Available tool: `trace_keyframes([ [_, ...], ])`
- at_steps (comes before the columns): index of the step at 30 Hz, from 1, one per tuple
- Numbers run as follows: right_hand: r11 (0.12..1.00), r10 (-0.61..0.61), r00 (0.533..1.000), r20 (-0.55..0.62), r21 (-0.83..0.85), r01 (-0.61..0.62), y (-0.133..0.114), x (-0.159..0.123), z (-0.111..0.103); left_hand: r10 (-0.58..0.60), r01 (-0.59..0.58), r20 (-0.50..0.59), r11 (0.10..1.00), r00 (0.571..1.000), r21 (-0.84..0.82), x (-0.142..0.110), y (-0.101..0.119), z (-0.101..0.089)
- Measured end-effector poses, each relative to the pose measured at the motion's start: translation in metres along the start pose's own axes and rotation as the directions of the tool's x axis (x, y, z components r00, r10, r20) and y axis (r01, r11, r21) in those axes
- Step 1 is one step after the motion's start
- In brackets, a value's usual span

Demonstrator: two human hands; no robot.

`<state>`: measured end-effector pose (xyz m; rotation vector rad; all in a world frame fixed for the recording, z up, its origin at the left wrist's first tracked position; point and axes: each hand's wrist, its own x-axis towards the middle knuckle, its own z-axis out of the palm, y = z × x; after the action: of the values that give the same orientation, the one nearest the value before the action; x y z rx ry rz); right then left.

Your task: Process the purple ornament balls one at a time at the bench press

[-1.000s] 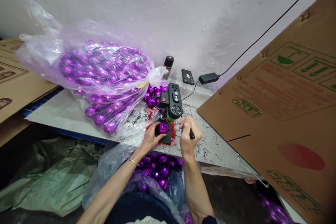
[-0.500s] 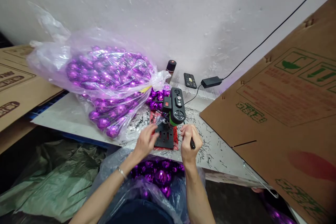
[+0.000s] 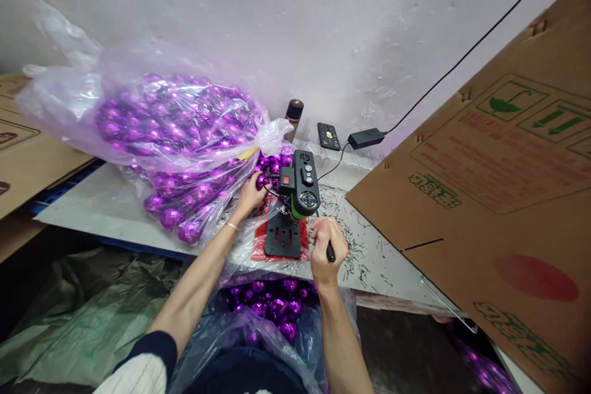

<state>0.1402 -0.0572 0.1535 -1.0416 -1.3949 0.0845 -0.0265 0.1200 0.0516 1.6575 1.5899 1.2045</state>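
Observation:
A small black and green bench press (image 3: 298, 188) stands on a black slotted base plate (image 3: 283, 241) over a red mat. My right hand (image 3: 327, 248) is closed around the press's black lever handle. My left hand (image 3: 250, 194) reaches to the mouth of a big clear plastic bag (image 3: 152, 129) full of shiny purple faceted balls and closes on a purple ball (image 3: 261, 181) there. The base plate is bare. A second plastic bag (image 3: 272, 308) with several purple balls sits open in my lap below the table edge.
A large tilted cardboard box (image 3: 503, 197) fills the right side. A black remote (image 3: 327, 135), a power adapter (image 3: 367, 138) with its cable and a dark canister (image 3: 293, 112) lie by the white wall. Black shavings litter the white tabletop (image 3: 111, 209). Cardboard lies at the left, green plastic sheeting below.
A purple ball sat on the base plate under my left hand; it is gone from the plate. My left hand has moved up and left to the big bag. My right hand stays on the lever.

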Motion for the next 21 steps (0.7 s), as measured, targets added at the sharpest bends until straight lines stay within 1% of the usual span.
trace_keyframes([
  [1, 1.0, 0.001, 1.0, 0.003, 0.001, -0.001, 0.0, 0.0, 0.0, -0.057, 0.056, -0.017, 0.995, 0.998, -0.086, -0.009, -0.002, -0.008],
  [2, 1.0, 0.003, 1.0, 0.003, 0.002, -0.003, -0.001, 0.001, 0.0, -0.126, 0.122, -0.011, 0.975, 0.992, -0.185, -0.02, -0.005, -0.016],
  [4, 1.0, 0.012, 1.0, 0.001, 0.001, -0.012, -0.002, 0.002, 0.0, -0.229, 0.233, 0.057, 0.892, 0.972, -0.387, -0.049, -0.008, -0.033],
  [5, 1.0, 0.02, 1.0, -0.001, 0.001, -0.02, -0.003, 0.003, 0.0, -0.249, 0.271, 0.11, 0.839, 0.962, -0.471, -0.065, -0.009, -0.039],
  [7, 0.999, 0.034, 0.999, -0.01, 0.008, -0.034, -0.004, 0.004, 0.001, -0.246, 0.324, 0.212, 0.743, 0.946, -0.585, -0.098, -0.008, -0.046],
  [9, 0.999, 0.044, 0.999, -0.022, 0.014, -0.044, -0.006, 0.005, 0.001, -0.236, 0.364, 0.28, 0.673, 0.931, -0.644, -0.122, -0.005, -0.042],
  [11, 0.999, 0.05, 0.998, -0.026, 0.007, -0.05, -0.007, 0.005, 0.001, -0.248, 0.404, 0.32, 0.625, 0.914, -0.668, -0.136, -0.002, -0.031],
  [12, 0.999, 0.052, 0.998, -0.022, 0.0, -0.052, -0.007, 0.005, 0.001, -0.263, 0.417, 0.325, 0.616, 0.909, -0.668, -0.14, 0.0, -0.023],
  [13, 0.999, 0.054, 0.998, -0.015, -0.007, -0.054, -0.007, 0.005, 0.0, -0.275, 0.42, 0.317, 0.622, 0.907, -0.661, -0.142, 0.001, -0.016],
  [14, 0.999, 0.052, 0.999, -0.008, -0.013, -0.052, -0.007, 0.005, 0.0, -0.282, 0.409, 0.297, 0.645, 0.912, -0.645, -0.143, 0.002, -0.009],
  [16, 0.999, 0.044, 0.999, 0.003, -0.02, -0.044, -0.007, 0.005, -0.001, -0.265, 0.351, 0.231, 0.742, 0.936, -0.572, -0.143, 0.004, 0.0],
  [19, 0.999, 0.031, 1.0, 0.006, -0.021, -0.031, -0.006, 0.004, -0.002, -0.15, 0.197, 0.151, 0.908, 0.977, -0.37, -0.143, 0.006, 0.004],
  [21, 0.999, 0.027, 1.0, 0.004, -0.019, -0.027, -0.006, 0.004, -0.002, -0.045, 0.072, 0.121, 0.969, 0.992, -0.236, -0.142, 0.007, 0.003],
])
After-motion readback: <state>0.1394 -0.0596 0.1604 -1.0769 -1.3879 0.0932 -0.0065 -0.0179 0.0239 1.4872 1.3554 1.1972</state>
